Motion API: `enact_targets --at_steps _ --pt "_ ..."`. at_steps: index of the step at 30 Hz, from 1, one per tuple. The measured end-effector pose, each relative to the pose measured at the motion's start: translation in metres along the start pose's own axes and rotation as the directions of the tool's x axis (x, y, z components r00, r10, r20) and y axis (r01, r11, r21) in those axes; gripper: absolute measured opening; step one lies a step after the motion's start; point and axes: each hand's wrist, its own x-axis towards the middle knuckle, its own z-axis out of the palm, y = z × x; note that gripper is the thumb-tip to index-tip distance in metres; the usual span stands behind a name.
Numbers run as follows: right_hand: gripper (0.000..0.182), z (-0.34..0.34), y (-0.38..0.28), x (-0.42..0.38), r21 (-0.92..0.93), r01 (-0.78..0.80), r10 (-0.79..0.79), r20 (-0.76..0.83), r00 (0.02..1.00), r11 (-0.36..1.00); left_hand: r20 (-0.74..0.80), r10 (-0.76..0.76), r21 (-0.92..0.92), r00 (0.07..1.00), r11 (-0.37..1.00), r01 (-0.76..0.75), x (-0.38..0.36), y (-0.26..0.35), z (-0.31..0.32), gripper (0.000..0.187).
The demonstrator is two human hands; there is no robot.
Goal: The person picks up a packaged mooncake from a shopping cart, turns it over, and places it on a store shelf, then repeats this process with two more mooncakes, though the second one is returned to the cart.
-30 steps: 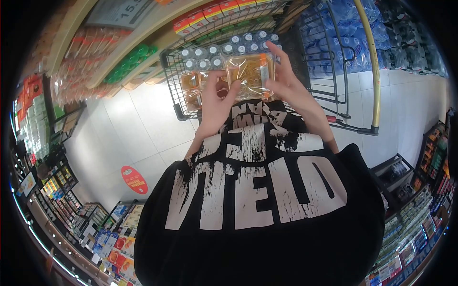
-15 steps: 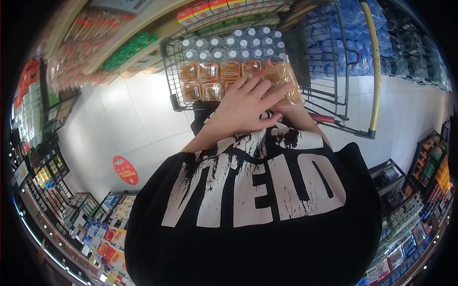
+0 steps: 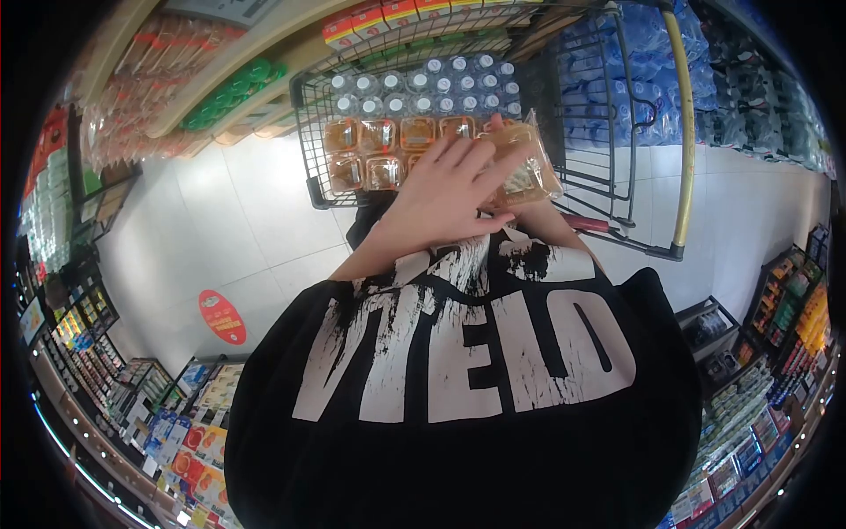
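My left hand [image 3: 445, 187] reaches in from the left with its fingers stretched out and apart, lying over the near face of a clear-wrapped tan package [image 3: 527, 163]. The index fingertip is at the wrapping, which catches the light. My right hand [image 3: 532, 213] supports that package from behind and below. Most of the right hand is hidden by it, with a fingertip showing at the upper left edge. Under and beside the hands, rows of orange clear-topped packs [image 3: 377, 135] sit in a shopping cart [image 3: 310, 187]. Behind them stand rows of white-capped water bottles [image 3: 392, 85].
The cart's yellow handle [image 3: 687, 141] is at the right. Wrapped blue bottle packs [image 3: 656, 66] are stacked beyond it. A shelf [image 3: 163, 115] with bagged goods runs along the upper left. The floor bears a red oval sticker [image 3: 221, 317].
The package has tilted, and more of its pale lower face shows. My left hand has shifted slightly left and down. The cart sits a little further left in view.
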Motion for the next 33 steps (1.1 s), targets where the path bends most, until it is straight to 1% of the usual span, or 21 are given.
enact_targets --at_steps 1,2,3,4,6,9,13,15,18,19,22,24,25,26,27,28,29,30,31,32,33 --pt "0.048 -0.003 -0.002 0.003 -0.004 0.002 -0.002 -0.001 1.000 1.000 -0.005 0.001 -0.001 1.000 1.000 -0.001 0.000 -0.001 -0.002 0.074" --pt "0.053 -0.008 -0.005 0.009 0.025 -0.243 0.224 0.307 0.925 0.970 -0.023 -0.068 -0.038 0.997 0.997 0.067 0.001 -0.003 -0.004 0.078" --pt "0.059 -0.011 -0.008 0.012 -0.022 -0.473 0.396 0.582 0.710 0.881 -0.037 -0.139 -0.076 0.990 0.988 0.136 0.001 -0.004 -0.005 0.081" --pt "0.059 -0.011 -0.008 0.012 -0.025 -0.471 0.396 0.581 0.711 0.882 -0.040 -0.138 -0.078 0.990 0.988 0.134 0.000 -0.005 -0.005 0.081" --pt "0.064 -0.010 -0.007 0.013 -0.015 -0.435 0.384 0.497 0.778 0.900 -0.022 -0.160 -0.068 0.987 0.985 0.158 -0.001 -0.006 -0.004 0.081" --pt "0.063 -0.008 -0.004 0.015 -0.015 -0.471 0.402 0.547 0.735 0.882 -0.018 -0.169 -0.075 0.985 0.983 0.168 -0.004 -0.005 -0.004 0.078" --pt "0.062 -0.022 -0.001 0.018 0.005 -0.449 0.369 0.562 0.740 0.893 -0.016 -0.154 -0.069 0.988 0.986 0.152 -0.009 -0.011 -0.005 0.077" --pt "0.061 -0.033 0.001 0.019 0.061 -0.342 0.281 0.446 0.849 0.938 -0.010 -0.136 -0.070 0.991 0.988 0.135 -0.011 -0.014 -0.005 0.079" --pt "0.062 -0.051 0.006 0.033 0.075 -0.301 0.245 0.413 0.877 0.951 0.006 -0.136 -0.094 0.991 0.986 0.136 -0.012 -0.017 -0.009 0.081" --pt "0.062 -0.041 0.009 0.029 0.076 -0.292 0.236 0.414 0.879 0.953 0.005 -0.127 -0.096 0.992 0.987 0.127 -0.012 -0.018 -0.010 0.081" --pt "0.064 -0.010 0.016 0.014 0.013 -0.314 0.266 0.500 0.824 0.949 0.029 -0.122 -0.092 0.992 0.988 0.124 -0.013 -0.023 -0.012 0.083" --pt "0.059 0.005 0.019 0.008 0.076 -0.232 0.182 0.408 0.895 0.970 0.042 -0.122 -0.137 0.992 0.982 0.127 -0.016 -0.029 -0.012 0.084" --pt "0.059 -0.001 0.015 0.012 0.075 -0.229 0.179 0.411 0.894 0.971 0.041 -0.118 -0.134 0.992 0.983 0.122 -0.018 -0.034 -0.011 0.084" --pt "0.054 -0.012 0.007 0.020 -0.154 -0.080 0.131 0.357 0.925 0.985 0.021 -0.121 -0.332 0.992 0.935 0.122 -0.019 -0.039 -0.011 0.081" --pt "0.050 -0.004 0.005 0.020 -0.378 0.062 0.065 0.314 0.947 0.924 0.004 -0.128 -0.517 0.992 0.849 0.112 -0.022 -0.045 -0.010 0.079" --pt "0.050 0.004 0.006 0.017 -0.377 0.067 0.060 0.317 0.947 0.924 0.004 -0.123 -0.516 0.992 0.850 0.107 -0.025 -0.049 -0.011 0.079" --pt "0.048 0.011 0.007 0.011 -0.452 0.189 -0.097 0.220 0.971 0.872 0.170 -0.214 -0.768 0.962 0.583 0.265 -0.029 -0.053 -0.012 0.075" --pt "0.047 0.026 0.009 0.002 -0.535 0.290 -0.261 0.132 0.956 0.793 0.352 -0.234 -0.887 0.906 0.227 0.403 -0.035 -0.059 -0.011 0.072" --pt "0.046 0.033 0.007 -0.006 -0.599 0.323 -0.289 0.155 0.945 0.733 0.278 -0.216 -0.944 0.936 0.121 0.308 -0.043 -0.072 0.001 0.065" --pt "0.046 0.037 0.004 -0.012 -0.601 0.327 -0.294 0.156 0.943 0.730 0.275 -0.210 -0.945 0.938 0.122 0.305 -0.052 -0.081 0.013 0.065" --pt "0.044 0.041 0.002 -0.018 -0.685 0.312 -0.297 0.145 0.944 0.659 0.421 -0.310 -0.888 0.853 0.052 0.457 -0.051 -0.081 0.010 0.063"
